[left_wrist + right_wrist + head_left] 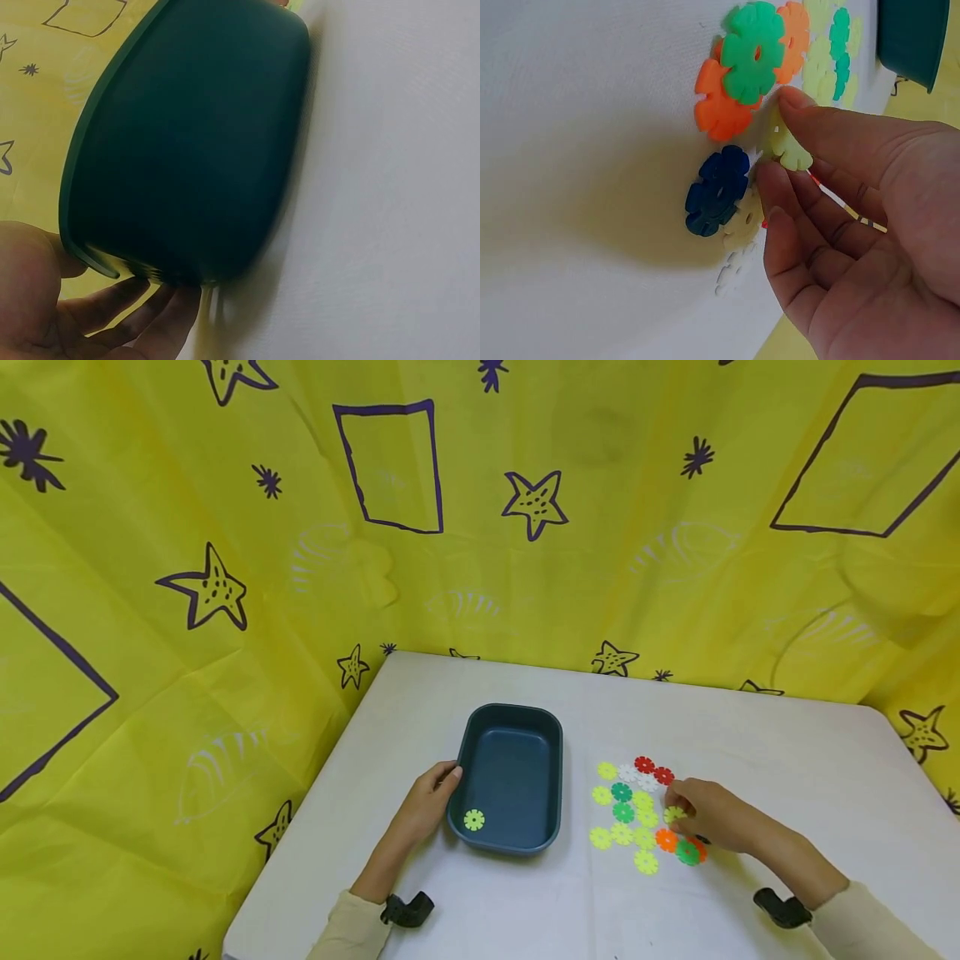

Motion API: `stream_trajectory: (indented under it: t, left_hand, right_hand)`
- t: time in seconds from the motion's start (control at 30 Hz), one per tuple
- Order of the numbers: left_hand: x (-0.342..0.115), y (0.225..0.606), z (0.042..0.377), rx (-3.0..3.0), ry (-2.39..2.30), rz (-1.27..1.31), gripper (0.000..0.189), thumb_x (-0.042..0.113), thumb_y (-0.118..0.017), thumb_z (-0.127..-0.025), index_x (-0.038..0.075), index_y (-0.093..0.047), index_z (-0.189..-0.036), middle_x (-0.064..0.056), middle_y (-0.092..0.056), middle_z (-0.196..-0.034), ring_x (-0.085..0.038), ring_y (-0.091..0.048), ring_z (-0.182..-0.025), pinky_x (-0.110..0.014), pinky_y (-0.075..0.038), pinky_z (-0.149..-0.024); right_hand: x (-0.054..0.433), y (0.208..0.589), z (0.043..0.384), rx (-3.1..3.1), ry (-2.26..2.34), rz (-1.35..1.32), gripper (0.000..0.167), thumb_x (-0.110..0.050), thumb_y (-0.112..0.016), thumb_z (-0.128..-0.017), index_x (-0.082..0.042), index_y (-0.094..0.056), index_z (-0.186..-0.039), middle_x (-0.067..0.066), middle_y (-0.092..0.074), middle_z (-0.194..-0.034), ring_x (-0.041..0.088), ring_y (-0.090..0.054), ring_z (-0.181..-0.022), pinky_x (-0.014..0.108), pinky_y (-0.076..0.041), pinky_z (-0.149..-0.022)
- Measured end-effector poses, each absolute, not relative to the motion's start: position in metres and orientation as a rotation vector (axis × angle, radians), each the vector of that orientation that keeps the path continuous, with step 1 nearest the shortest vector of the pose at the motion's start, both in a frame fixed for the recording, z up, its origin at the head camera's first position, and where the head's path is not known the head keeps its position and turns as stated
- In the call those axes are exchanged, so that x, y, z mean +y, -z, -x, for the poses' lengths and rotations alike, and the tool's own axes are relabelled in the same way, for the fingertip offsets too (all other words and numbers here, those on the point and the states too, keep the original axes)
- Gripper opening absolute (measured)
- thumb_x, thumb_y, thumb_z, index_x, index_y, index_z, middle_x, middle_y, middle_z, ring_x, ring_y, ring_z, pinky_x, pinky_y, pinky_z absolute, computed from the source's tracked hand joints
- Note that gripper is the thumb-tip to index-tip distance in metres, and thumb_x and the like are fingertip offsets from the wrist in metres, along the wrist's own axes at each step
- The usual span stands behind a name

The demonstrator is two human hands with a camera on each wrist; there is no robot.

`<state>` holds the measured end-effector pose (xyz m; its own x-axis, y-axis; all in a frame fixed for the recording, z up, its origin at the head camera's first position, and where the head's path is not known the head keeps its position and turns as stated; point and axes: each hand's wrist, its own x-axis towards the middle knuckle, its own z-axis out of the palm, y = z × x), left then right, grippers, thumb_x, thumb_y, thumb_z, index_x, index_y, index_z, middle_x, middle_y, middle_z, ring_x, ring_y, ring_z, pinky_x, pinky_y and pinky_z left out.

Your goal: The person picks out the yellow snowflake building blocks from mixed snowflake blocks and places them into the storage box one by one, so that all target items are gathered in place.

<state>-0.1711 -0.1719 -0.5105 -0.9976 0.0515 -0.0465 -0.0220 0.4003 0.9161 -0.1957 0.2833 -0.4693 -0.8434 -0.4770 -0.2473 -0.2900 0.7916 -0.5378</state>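
Observation:
A dark teal rectangular tub (513, 768) stands on the table, with one yellow-green flower-shaped disc (474, 820) lying inside at its near left corner. My left hand (426, 803) grips the tub's left side, thumb at the rim and fingers against the outer wall (187, 150). To the right of the tub, my right hand (712, 814) pinches a yellow-green notched disc (790, 146) between thumb and fingers, just over the loose pieces. Close by that hand lie a green disc (754, 52) on orange ones (721, 105) and a dark blue disc (717, 191).
Several more flower discs lie flat between tub and right hand: yellow-green (622, 833), green (622, 812), white (647, 782) and red (644, 765). A white-covered table (480, 906) bears everything. A yellow patterned curtain (465, 568) hangs behind it and at its left.

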Motion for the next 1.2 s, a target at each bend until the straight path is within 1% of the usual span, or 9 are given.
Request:
stream_trajectory:
  t: [0.13,0.3,0.37,0.53,0.67,0.8,0.93,1.2]
  left_hand:
    - [-0.172,0.511,0.171,2.575,-1.679,-0.032,0.05,0.034,-0.051,-0.113,-0.003,-0.057,-0.146,-0.024,-0.06,-0.147,-0.041,-0.054,-0.14,-0.057,-0.043,-0.116]
    - [-0.172,0.511,0.171,2.576,-1.677,-0.032,0.05,0.033,-0.051,-0.113,-0.003,-0.057,-0.146,-0.024,-0.059,-0.148,-0.041,-0.053,-0.141,-0.057,-0.043,-0.117]
    - [-0.172,0.51,0.171,2.574,-1.677,-0.027,0.05,0.033,-0.051,-0.113,-0.003,-0.057,-0.147,-0.024,-0.059,-0.148,-0.04,-0.053,-0.141,-0.057,-0.043,-0.117]
    - [-0.172,0.509,0.171,2.586,-1.668,-0.039,0.05,0.032,-0.051,-0.113,-0.005,-0.057,-0.145,-0.025,-0.059,-0.147,-0.042,-0.054,-0.14,-0.058,-0.043,-0.116]
    - [-0.171,0.507,0.171,2.587,-1.67,-0.042,0.049,0.032,-0.051,-0.113,-0.005,-0.057,-0.145,-0.026,-0.06,-0.147,-0.042,-0.054,-0.14,-0.058,-0.043,-0.116]
    - [-0.172,0.507,0.171,2.588,-1.667,-0.053,0.049,0.032,-0.051,-0.113,-0.005,-0.058,-0.144,-0.025,-0.06,-0.146,-0.042,-0.054,-0.14,-0.058,-0.043,-0.116]
    - [-0.172,0.507,0.171,2.586,-1.667,-0.054,0.049,0.032,-0.052,-0.112,-0.005,-0.058,-0.144,-0.025,-0.06,-0.146,-0.042,-0.054,-0.14,-0.058,-0.043,-0.116]
    - [-0.173,0.508,0.172,2.584,-1.676,-0.073,0.049,0.031,-0.052,-0.113,-0.006,-0.058,-0.143,-0.026,-0.06,-0.145,-0.043,-0.054,-0.139,-0.059,-0.044,-0.115]
  right_hand:
    - [0.282,0.469,0.198,2.64,0.661,0.595,0.02,-0.013,-0.08,-0.093,-0.004,-0.069,-0.107,-0.001,-0.06,-0.091,0.018,-0.052,-0.086,0.027,-0.049,-0.072]
    - [0.283,0.465,0.202,2.659,0.667,0.626,0.013,-0.008,-0.074,-0.096,-0.001,-0.075,-0.108,0.001,-0.069,-0.097,0.017,-0.054,-0.084,0.03,-0.052,-0.074]
    - [0.284,0.464,0.202,2.645,0.682,0.646,0.014,-0.006,-0.073,-0.097,0.001,-0.075,-0.109,0.001,-0.069,-0.098,0.015,-0.054,-0.083,0.028,-0.052,-0.073]
    - [0.283,0.462,0.201,2.615,0.717,0.669,0.014,-0.004,-0.069,-0.099,0.001,-0.074,-0.111,0.0,-0.068,-0.095,0.01,-0.053,-0.078,0.025,-0.05,-0.07]
    - [0.28,0.464,0.202,2.608,0.73,0.641,0.01,-0.005,-0.07,-0.1,-0.001,-0.071,-0.109,0.0,-0.067,-0.094,0.012,-0.054,-0.078,0.025,-0.051,-0.069]
    - [0.277,0.466,0.204,2.62,0.723,0.619,0.005,-0.004,-0.071,-0.098,-0.005,-0.069,-0.103,-0.001,-0.064,-0.091,0.014,-0.053,-0.08,0.025,-0.05,-0.069]
    - [0.275,0.467,0.207,2.648,0.693,0.667,0.005,-0.004,-0.074,-0.096,-0.007,-0.07,-0.098,-0.002,-0.061,-0.086,0.016,-0.051,-0.079,0.026,-0.048,-0.068]
    - [0.272,0.465,0.213,2.646,0.638,0.671,0.006,-0.004,-0.075,-0.095,-0.008,-0.07,-0.096,-0.003,-0.062,-0.086,0.016,-0.051,-0.08,0.027,-0.048,-0.07]
